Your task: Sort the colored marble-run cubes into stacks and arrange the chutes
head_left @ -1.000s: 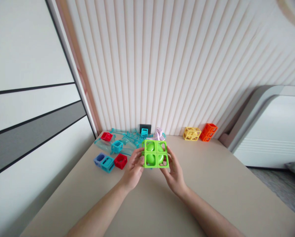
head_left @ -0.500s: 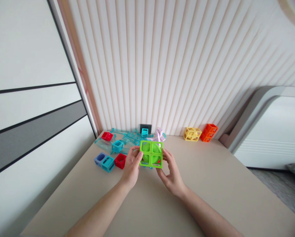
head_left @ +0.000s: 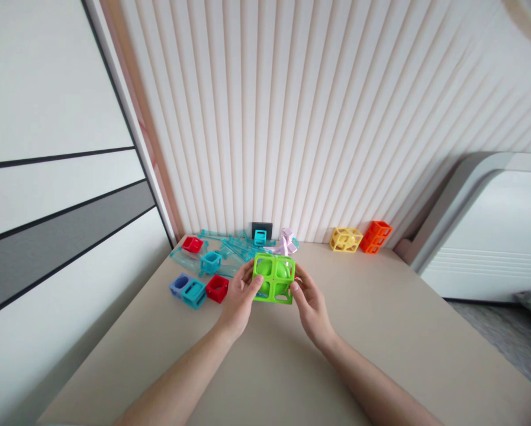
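Note:
A bright green open-frame block, with a grid of four windows and rounded green parts inside, is held up above the table. My left hand grips its left side, thumb on the front face and fingers behind. On the right side my right hand closes around it, thumb at the lower right edge. Left of my left hand lies a red cube frame. Beside that, a teal cube frame touches a blue-violet one.
Clear teal plastic strips lie along the wall, with another teal cube and a red one among them. A pale purple piece stands behind the green block. Yellow and orange frame blocks stand back right.
The green block has turned slightly and shifted a little right and down. My right thumb has moved from beneath the block up onto its right edge.

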Motion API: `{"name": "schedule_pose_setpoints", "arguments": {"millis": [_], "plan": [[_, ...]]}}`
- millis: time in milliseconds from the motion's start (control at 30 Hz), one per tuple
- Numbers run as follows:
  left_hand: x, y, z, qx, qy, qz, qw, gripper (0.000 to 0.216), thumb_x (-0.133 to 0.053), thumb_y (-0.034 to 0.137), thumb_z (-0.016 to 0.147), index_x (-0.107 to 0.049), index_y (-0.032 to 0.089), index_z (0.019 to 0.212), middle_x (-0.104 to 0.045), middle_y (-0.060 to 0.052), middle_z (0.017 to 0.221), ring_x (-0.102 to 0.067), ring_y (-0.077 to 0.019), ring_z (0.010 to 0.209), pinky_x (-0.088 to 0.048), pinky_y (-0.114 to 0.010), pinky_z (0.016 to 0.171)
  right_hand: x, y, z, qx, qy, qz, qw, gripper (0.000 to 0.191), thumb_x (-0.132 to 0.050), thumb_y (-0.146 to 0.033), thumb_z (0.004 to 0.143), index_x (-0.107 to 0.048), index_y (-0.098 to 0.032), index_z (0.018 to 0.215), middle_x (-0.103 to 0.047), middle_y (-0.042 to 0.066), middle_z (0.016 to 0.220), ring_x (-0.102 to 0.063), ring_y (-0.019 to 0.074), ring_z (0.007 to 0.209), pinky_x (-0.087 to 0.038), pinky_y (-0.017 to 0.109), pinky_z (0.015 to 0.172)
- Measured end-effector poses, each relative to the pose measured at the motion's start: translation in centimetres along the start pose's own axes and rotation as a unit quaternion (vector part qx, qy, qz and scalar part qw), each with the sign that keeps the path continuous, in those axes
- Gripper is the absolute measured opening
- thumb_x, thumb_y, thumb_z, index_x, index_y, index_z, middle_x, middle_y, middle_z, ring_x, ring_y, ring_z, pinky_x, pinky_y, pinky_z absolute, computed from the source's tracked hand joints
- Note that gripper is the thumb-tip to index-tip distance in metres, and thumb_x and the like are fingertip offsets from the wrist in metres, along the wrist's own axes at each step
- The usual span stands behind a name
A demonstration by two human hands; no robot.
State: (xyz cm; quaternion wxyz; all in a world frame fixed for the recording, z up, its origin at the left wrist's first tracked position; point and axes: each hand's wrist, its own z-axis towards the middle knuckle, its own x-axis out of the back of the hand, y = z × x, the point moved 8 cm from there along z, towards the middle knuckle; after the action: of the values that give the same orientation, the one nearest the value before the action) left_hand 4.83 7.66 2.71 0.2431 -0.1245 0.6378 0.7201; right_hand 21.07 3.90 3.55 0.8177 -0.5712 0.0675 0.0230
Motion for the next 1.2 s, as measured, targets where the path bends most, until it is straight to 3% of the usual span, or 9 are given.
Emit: {"name": "schedule_pose_setpoints", "arguments": {"millis": [200, 400, 533, 767, 1200], "plan": [[-0.5, 0.2, -0.1, 0.013, -0.008, -0.01, 1.0, 0.05, -0.079, 0.039, 0.08, -0.062, 0.023, 0.123, -0.071, -0.009, 0.123, -0.065, -0.027, 0.117, -0.051, -0.04, 0.1, 0.3, 0.2, 0.5, -0.046, 0.011, 0.012, 0.999, 0.052, -0.069, -0.055, 0.086, -0.07, -0.021, 0.124, -0.074, 0.009, 0.119, -0.069, 0.0304, 0.106, -0.055, 0.049, 0.096], [-1.0, -0.4, -0.2, 0.05, -0.033, -0.043, 0.997, 0.059, -0.079, 0.039, 0.081, -0.056, 0.023, 0.132, -0.072, -0.01, 0.119, -0.068, -0.0263, 0.111, -0.054, -0.037, 0.093, 0.5, 0.4, 0.6, -0.052, 0.008, 0.04, 0.998, 0.05, -0.07, -0.053, 0.085, -0.07, -0.021, 0.124, -0.074, 0.009, 0.12, -0.069, 0.03, 0.107, -0.055, 0.048, 0.096], [-0.8, -0.7, -0.1, 0.044, -0.051, -0.043, 0.997, 0.051, -0.078, 0.037, 0.082, -0.06, 0.02, 0.127, -0.071, -0.011, 0.123, -0.066, -0.0264, 0.116, -0.053, -0.037, 0.096, 0.1, 0.4, 0.6, -0.062, -0.013, 0.044, 0.997, 0.048, -0.07, -0.054, 0.086, -0.072, -0.019, 0.119, -0.074, 0.01, 0.118, -0.069, 0.0313, 0.105, -0.058, 0.046, 0.089], [-1.5, -0.7, -0.4, 0.05, -0.076, -0.058, 0.994, 0.041, -0.077, 0.039, 0.083, -0.067, 0.019, 0.118, -0.074, -0.01, 0.116, -0.067, -0.0262, 0.112, -0.052, -0.038, 0.096, 0.6, 0.8, 0.5, -0.055, 0.01, 0.055, 0.997, 0.044, -0.07, -0.053, 0.086, -0.073, -0.022, 0.118, -0.075, 0.008, 0.116, -0.07, 0.0303, 0.104, -0.058, 0.042, 0.087], [-2.1, -0.1, -0.5, 0.044, -0.124, -0.032, 0.991, 0.039, -0.068, 0.041, 0.09, -0.068, 0.019, 0.122, -0.073, -0.011, 0.118, -0.067, -0.0265, 0.111, -0.051, -0.038, 0.096, 1.2, 2.0, 0.5, -0.052, 0.018, 0.046, 0.997, 0.041, -0.062, -0.051, 0.093, -0.071, -0.022, 0.121, -0.074, 0.006, 0.116, -0.07, 0.0266, 0.1, -0.058, 0.035, 0.08]]}}
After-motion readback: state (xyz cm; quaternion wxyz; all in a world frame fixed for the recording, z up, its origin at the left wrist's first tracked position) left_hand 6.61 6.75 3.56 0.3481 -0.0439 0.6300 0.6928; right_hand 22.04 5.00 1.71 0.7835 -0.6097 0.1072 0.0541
